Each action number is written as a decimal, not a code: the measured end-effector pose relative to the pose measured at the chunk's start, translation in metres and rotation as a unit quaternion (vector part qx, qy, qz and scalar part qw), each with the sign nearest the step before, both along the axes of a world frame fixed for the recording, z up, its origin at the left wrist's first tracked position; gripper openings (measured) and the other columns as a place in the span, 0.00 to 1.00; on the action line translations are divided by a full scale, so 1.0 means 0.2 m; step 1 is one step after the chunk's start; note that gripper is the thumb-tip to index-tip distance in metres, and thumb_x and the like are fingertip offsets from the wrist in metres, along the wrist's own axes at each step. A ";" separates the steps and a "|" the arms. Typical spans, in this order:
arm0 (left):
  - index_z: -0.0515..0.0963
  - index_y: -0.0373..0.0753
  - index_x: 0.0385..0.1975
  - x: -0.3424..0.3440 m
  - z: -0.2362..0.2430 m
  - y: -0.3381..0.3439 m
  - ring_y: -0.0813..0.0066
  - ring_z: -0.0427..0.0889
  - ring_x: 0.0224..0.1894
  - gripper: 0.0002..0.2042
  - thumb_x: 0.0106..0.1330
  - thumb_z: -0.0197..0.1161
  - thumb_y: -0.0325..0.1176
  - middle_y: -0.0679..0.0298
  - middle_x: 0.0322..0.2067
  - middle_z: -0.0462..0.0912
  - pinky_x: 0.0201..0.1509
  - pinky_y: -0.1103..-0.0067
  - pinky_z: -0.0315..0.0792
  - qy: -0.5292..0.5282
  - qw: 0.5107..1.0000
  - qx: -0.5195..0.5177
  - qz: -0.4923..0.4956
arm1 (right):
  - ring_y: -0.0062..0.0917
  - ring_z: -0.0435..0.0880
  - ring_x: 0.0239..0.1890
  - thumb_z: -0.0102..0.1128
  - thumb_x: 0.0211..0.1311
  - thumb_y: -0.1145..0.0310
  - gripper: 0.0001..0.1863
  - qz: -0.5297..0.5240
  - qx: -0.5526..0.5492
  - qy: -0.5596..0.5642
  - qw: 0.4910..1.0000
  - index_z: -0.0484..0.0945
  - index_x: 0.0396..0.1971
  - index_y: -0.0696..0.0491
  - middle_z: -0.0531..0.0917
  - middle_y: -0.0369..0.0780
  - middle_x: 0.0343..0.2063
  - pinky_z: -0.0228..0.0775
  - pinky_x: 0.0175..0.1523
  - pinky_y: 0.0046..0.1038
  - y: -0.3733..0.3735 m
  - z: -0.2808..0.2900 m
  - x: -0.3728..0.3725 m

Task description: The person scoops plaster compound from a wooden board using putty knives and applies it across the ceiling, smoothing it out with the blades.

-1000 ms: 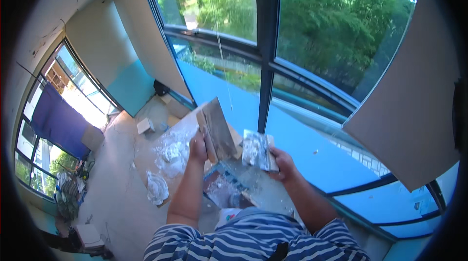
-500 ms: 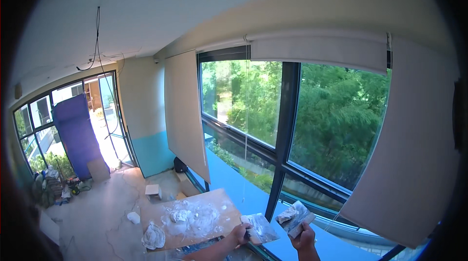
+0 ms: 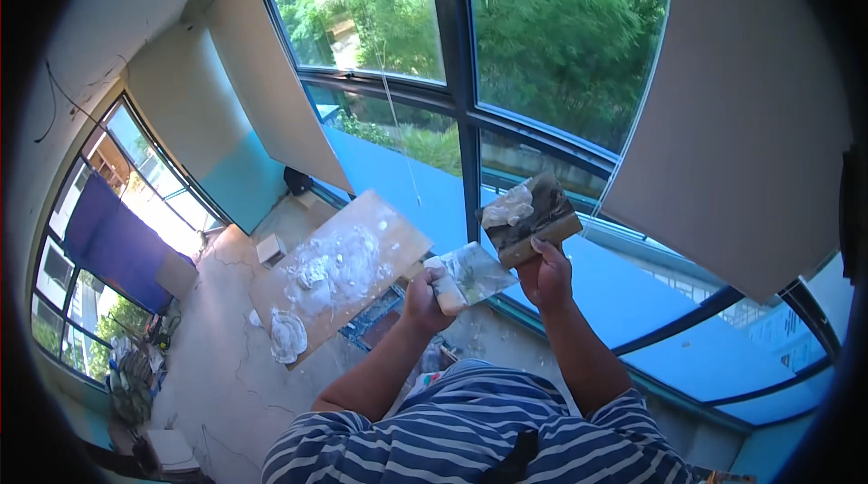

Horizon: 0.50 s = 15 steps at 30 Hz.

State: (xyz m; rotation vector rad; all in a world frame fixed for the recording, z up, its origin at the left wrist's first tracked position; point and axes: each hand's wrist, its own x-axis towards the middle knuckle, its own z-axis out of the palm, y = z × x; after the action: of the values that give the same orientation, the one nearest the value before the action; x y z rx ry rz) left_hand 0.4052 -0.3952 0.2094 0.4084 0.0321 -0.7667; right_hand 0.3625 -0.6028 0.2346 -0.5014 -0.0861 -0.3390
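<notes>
My left hand (image 3: 425, 305) is closed around the pale handle edge of a wide putty scraper (image 3: 477, 272), whose thin blade looks shiny and smeared with white. Slightly higher and to the right, my right hand (image 3: 546, 274) grips a second, darker plate-like scraper (image 3: 541, 223) by its brown, block-like edge. A lump of white putty (image 3: 509, 206) clings to the upper left of that blade. The two tools are close together in front of the window, with a narrow gap between them. Left of my hands lies a tan board (image 3: 391, 220) with white putty (image 3: 334, 267) spread over it.
A dark-framed window (image 3: 464, 95) stands ahead, with a pale blind (image 3: 723, 122) on the right and another blind (image 3: 271, 77) on the left. A white block (image 3: 269, 249) sits on the floor beyond the board. Bags (image 3: 131, 389) are piled at left; wires (image 3: 56, 90) hang from the ceiling.
My view has tipped downward, so my hands and striped shirt show more fully. Both scrapers stay in my hands; the right one now appears higher and more turned, its putty still on it.
</notes>
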 end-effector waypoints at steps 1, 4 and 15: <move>0.66 0.31 0.57 -0.02 0.02 -0.03 0.53 0.75 0.57 0.23 0.63 0.45 0.35 0.51 0.53 0.76 0.65 0.61 0.65 0.005 1.000 -0.005 0.003 | 0.40 0.69 0.63 0.47 0.61 0.77 0.30 -0.015 -0.009 0.010 1.000 0.57 0.65 0.54 0.68 0.46 0.60 0.57 0.68 0.45 -0.01 -0.01 -0.02; 0.66 0.30 0.57 -0.07 0.02 -0.08 0.53 0.75 0.57 0.22 0.64 0.45 0.35 0.50 0.53 0.76 0.66 0.62 0.64 0.003 1.000 -0.030 0.000 | 0.42 0.71 0.61 0.48 0.59 0.79 0.29 -0.050 -0.034 0.022 0.998 0.59 0.62 0.55 0.69 0.47 0.59 0.59 0.67 0.44 -0.01 -0.05 -0.08; 0.63 0.31 0.61 -0.20 0.08 -0.13 0.51 0.75 0.57 0.25 0.67 0.43 0.38 0.49 0.56 0.73 0.64 0.58 0.66 0.011 0.997 -0.061 -0.034 | 0.43 0.71 0.61 0.59 0.63 0.72 0.14 -0.183 -0.490 -0.210 0.826 0.71 0.47 0.46 0.79 0.45 0.52 0.47 0.69 0.51 -0.10 -0.08 -0.25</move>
State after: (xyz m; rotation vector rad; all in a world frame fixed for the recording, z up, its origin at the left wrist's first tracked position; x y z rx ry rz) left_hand 0.3658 -0.4203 0.2244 0.2860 -0.0093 -0.8363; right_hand 0.3119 -0.6230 0.2178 -1.4775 -0.6226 -0.7875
